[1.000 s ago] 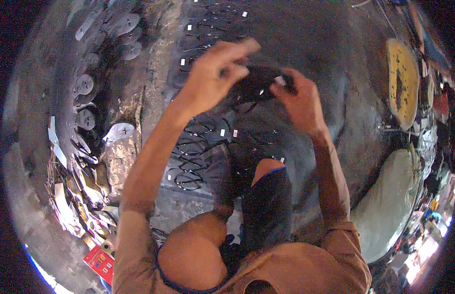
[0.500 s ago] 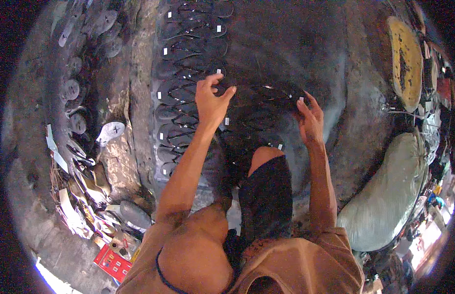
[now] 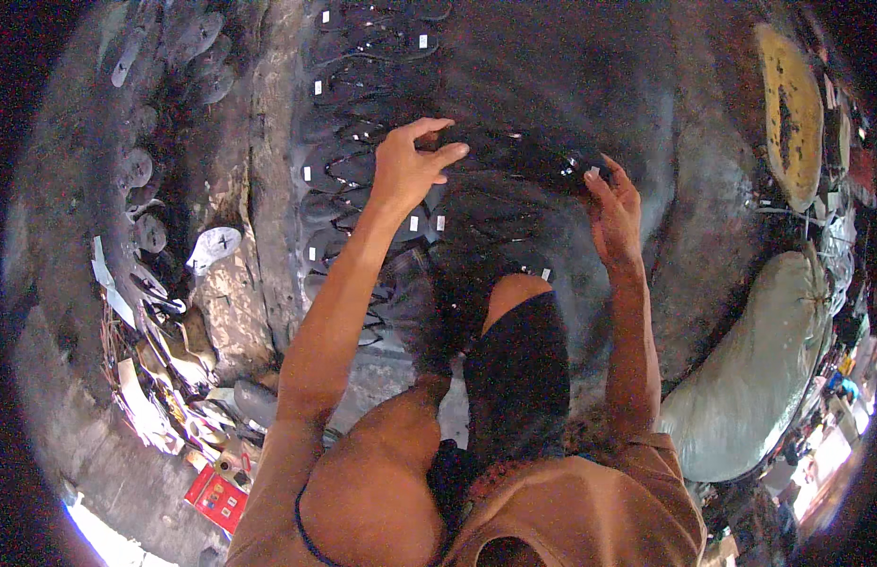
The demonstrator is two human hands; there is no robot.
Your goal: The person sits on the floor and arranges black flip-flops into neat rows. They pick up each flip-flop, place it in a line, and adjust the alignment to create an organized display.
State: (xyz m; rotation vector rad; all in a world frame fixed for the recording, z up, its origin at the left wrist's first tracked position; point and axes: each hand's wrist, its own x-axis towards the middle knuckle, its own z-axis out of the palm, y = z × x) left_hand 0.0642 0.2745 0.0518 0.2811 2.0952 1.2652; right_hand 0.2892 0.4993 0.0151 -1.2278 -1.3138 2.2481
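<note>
Black flip-flop sandals [image 3: 363, 113] with small white tags lie in rows on the dark ground ahead of me. My left hand [image 3: 407, 165] reaches forward, fingers spread, resting on the end of one black sandal [image 3: 514, 151]. My right hand [image 3: 612, 208] touches the other end of that same sandal near its white tag. Whether either hand grips it or just presses on it is unclear. My bent knees, one in black shorts [image 3: 519, 378], are below the hands.
Grey sandal soles [image 3: 141, 170] lie at the left beside a rough stone strip [image 3: 235, 312]. A stuffed pale sack [image 3: 760, 369] sits at the right, a round yellow tray [image 3: 788, 113] at the upper right, a red box [image 3: 214, 496] and scraps at the lower left.
A second ago both hands held a dark sandal up in the air. They have since lowered it onto the ground among the rows and now rest on its two ends.
</note>
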